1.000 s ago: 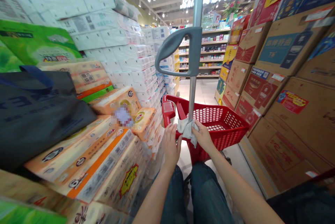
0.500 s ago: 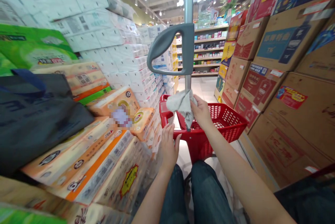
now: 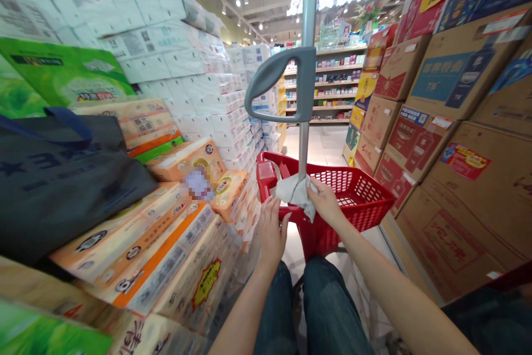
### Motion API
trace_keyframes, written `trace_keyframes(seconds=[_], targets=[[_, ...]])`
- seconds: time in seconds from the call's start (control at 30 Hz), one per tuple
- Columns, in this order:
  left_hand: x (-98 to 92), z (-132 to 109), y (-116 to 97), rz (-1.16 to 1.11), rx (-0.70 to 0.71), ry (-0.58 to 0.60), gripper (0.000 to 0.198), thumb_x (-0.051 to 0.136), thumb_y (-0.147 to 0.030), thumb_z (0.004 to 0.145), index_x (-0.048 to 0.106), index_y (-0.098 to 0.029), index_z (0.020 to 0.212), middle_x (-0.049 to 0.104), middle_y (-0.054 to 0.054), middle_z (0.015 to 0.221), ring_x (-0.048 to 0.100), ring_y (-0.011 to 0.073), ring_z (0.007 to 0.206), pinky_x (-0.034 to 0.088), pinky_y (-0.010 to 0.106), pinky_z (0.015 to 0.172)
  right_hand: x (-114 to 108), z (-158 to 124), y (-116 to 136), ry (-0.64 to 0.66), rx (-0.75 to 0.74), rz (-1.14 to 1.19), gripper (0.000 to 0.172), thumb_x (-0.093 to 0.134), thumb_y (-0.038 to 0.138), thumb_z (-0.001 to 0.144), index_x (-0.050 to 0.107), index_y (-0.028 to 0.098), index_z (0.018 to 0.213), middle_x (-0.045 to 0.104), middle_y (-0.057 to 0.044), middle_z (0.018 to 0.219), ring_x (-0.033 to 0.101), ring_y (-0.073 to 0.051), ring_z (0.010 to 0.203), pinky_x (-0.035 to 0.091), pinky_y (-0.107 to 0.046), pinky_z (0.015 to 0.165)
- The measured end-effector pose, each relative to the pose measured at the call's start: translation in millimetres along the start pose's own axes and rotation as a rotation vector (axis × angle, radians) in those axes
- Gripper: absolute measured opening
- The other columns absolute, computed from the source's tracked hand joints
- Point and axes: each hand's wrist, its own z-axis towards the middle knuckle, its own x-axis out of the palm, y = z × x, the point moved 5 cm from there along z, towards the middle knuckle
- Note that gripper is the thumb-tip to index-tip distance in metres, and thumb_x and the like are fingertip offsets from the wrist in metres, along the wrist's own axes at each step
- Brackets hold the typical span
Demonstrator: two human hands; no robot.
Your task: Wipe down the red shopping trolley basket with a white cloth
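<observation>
My right hand is closed on a pale grey cloth, which is wrapped round the foot of a metal pole. The pole rises from the near end of a red plastic shopping basket with perforated walls. A grey loop handle is fixed higher on the pole. My left hand rests against the basket's near left corner, fingers stretched out and thumb apart. The fingertips touch the red rim.
Stacked tissue packs crowd the left side, with a dark grey bag lying on them. Cardboard cartons form a wall on the right. Beyond the basket, a tiled aisle leads to stocked shelves.
My right hand has slid the cloth down the pole to its foot at the basket's rim. My left hand has stayed at the corner. The view has shifted slightly.
</observation>
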Motion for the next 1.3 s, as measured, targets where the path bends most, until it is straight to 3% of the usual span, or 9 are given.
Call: trace_keyframes(seconds=[0.13, 0.23, 0.33, 0.6, 0.7, 0.9, 1.0, 1.1, 1.3], targets=[[0.6, 0, 0, 0.017, 0.012, 0.008, 0.047, 0.050, -0.027, 0.097, 0.039, -0.019, 0.142, 0.053, 0.014, 0.136, 0.043, 0.0259, 0.134, 0.038, 0.050, 0.109, -16, 55, 82, -0.083, -0.182, 0.005, 0.034, 0.061, 0.047, 0.082, 0.069, 0.020, 0.101, 0.072, 0.000, 0.090, 0.063, -0.018, 0.082, 0.050, -0.027, 0.071], [0.1, 1, -1, 0.052, 0.035, 0.026, 0.047, 0.050, -0.026, 0.097, 0.040, -0.022, 0.143, 0.050, 0.012, 0.142, 0.041, 0.0258, 0.136, 0.037, 0.050, 0.110, -17, 71, 106, -0.107, -0.231, 0.072, 0.039, 0.060, 0.053, 0.083, 0.067, 0.022, 0.105, 0.071, 0.000, 0.094, 0.063, -0.017, 0.084, 0.050, -0.027, 0.072], [-0.7, 2, -1, 0.090, 0.071, 0.034, 0.049, 0.051, -0.026, 0.096, 0.039, -0.023, 0.144, 0.049, 0.010, 0.144, 0.040, 0.0256, 0.137, 0.037, 0.049, 0.111, -11, 55, 76, -0.108, -0.157, 0.071, 0.039, 0.060, 0.052, 0.082, 0.068, 0.021, 0.103, 0.071, 0.000, 0.088, 0.062, -0.017, 0.079, 0.049, -0.026, 0.067], [1.1, -2, 2, 0.134, 0.098, 0.031, 0.052, 0.053, -0.025, 0.095, 0.037, -0.023, 0.145, 0.047, 0.012, 0.146, 0.034, 0.0265, 0.141, 0.038, 0.051, 0.110, 10, -41, -62, -0.077, 0.076, -0.088, 0.032, 0.059, 0.037, 0.080, 0.068, 0.020, 0.105, 0.072, -0.005, 0.096, 0.064, -0.023, 0.087, 0.050, -0.032, 0.076], [0.5, 0, 2, 0.120, 0.089, 0.028, 0.053, 0.052, -0.025, 0.096, 0.035, -0.024, 0.146, 0.046, 0.011, 0.147, 0.035, 0.0261, 0.141, 0.038, 0.051, 0.110, 11, -34, -53, -0.040, 0.093, -0.047, 0.030, 0.059, 0.036, 0.081, 0.067, 0.020, 0.105, 0.071, -0.003, 0.093, 0.064, -0.022, 0.084, 0.050, -0.032, 0.075], [-0.6, 3, 1, 0.106, 0.093, 0.030, 0.054, 0.052, -0.028, 0.096, 0.035, -0.024, 0.147, 0.048, 0.009, 0.146, 0.039, 0.0269, 0.139, 0.037, 0.050, 0.111, -9, 49, 69, -0.122, -0.152, 0.019, 0.033, 0.058, 0.048, 0.083, 0.068, 0.021, 0.100, 0.070, -0.001, 0.088, 0.063, -0.019, 0.083, 0.050, -0.028, 0.070], [-1.0, 2, 0, 0.112, 0.081, 0.027, 0.053, 0.051, -0.028, 0.096, 0.035, -0.024, 0.147, 0.049, 0.009, 0.144, 0.041, 0.0266, 0.137, 0.036, 0.050, 0.111, -14, 70, 104, -0.141, -0.268, 0.039, 0.039, 0.055, 0.054, 0.085, 0.065, 0.023, 0.106, 0.069, -0.001, 0.092, 0.062, -0.019, 0.089, 0.050, -0.029, 0.074], [-1.2, 2, -1, 0.113, 0.075, 0.026, 0.053, 0.052, -0.028, 0.096, 0.036, -0.024, 0.146, 0.051, 0.009, 0.143, 0.042, 0.0258, 0.136, 0.036, 0.049, 0.111, -9, 62, 91, -0.147, -0.232, 0.042, 0.040, 0.053, 0.055, 0.086, 0.065, 0.022, 0.107, 0.068, -0.001, 0.090, 0.062, -0.019, 0.085, 0.050, -0.028, 0.070], [-0.6, 0, -1, 0.096, 0.077, 0.011, 0.047, 0.052, -0.029, 0.096, 0.043, -0.022, 0.141, 0.054, 0.011, 0.139, 0.042, 0.0266, 0.136, 0.038, 0.048, 0.110, 9, 7, 8, -0.138, -0.073, 0.054, 0.038, 0.050, 0.047, 0.088, 0.064, 0.022, 0.112, 0.070, -0.004, 0.097, 0.063, -0.021, 0.085, 0.050, -0.029, 0.071]])
